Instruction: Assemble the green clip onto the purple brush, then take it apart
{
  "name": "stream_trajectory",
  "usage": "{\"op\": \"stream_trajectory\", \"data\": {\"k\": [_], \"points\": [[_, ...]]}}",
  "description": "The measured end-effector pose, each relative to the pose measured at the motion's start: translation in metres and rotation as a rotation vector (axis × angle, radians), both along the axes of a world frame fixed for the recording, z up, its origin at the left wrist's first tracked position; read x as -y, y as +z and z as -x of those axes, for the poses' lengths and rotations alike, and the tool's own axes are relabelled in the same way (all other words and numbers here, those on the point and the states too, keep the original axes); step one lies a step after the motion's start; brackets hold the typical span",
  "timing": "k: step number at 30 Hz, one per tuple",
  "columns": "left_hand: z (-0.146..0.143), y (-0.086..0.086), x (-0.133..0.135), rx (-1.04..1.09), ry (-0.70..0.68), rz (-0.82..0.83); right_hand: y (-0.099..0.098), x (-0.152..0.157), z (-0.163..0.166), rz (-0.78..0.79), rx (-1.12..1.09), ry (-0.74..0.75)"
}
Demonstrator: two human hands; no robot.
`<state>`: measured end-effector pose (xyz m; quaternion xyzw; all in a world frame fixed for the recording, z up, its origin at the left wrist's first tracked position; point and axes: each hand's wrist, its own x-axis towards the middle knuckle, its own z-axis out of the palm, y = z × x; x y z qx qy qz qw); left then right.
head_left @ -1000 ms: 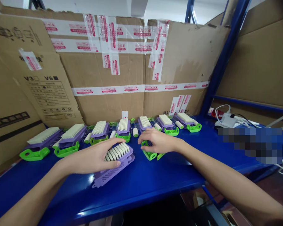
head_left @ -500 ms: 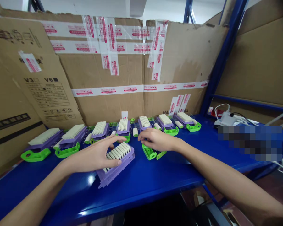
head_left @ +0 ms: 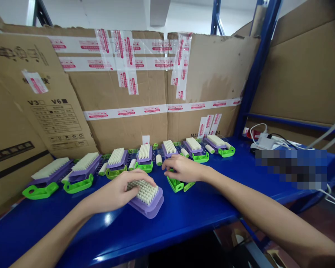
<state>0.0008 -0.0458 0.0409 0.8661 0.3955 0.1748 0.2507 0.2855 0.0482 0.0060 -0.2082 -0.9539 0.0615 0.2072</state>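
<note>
My left hand (head_left: 115,193) grips a purple brush (head_left: 147,199) with cream bristles facing up, held just above the blue shelf (head_left: 184,219). To its right my right hand (head_left: 184,169) rests on a green plastic frame (head_left: 178,184) that lies on the shelf, fingers curled over its top. Behind both hands, a row of several assembled purple-and-green brushes (head_left: 115,162) stands along the cardboard wall.
Taped cardboard boxes (head_left: 145,85) close off the back and left. Small white rollers (head_left: 158,159) lie between the brushes in the row. At the right stand a blue rack post (head_left: 254,70), white cables and a charger (head_left: 265,141).
My left hand has turned the purple brush round and drawn it nearer, so its end now faces me. My right hand has stayed on the green frame.
</note>
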Motion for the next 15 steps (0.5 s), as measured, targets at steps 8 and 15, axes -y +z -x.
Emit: {"op": "stream_trajectory", "data": {"k": [8, 15], "points": [[0.001, -0.013, -0.004, -0.072, 0.030, -0.251, -0.002, -0.002, 0.000, -0.005, 0.019, -0.034], [0.011, -0.017, -0.009, -0.378, 0.238, -0.638, 0.001, -0.003, -0.001, -0.016, 0.019, -0.048]]}}
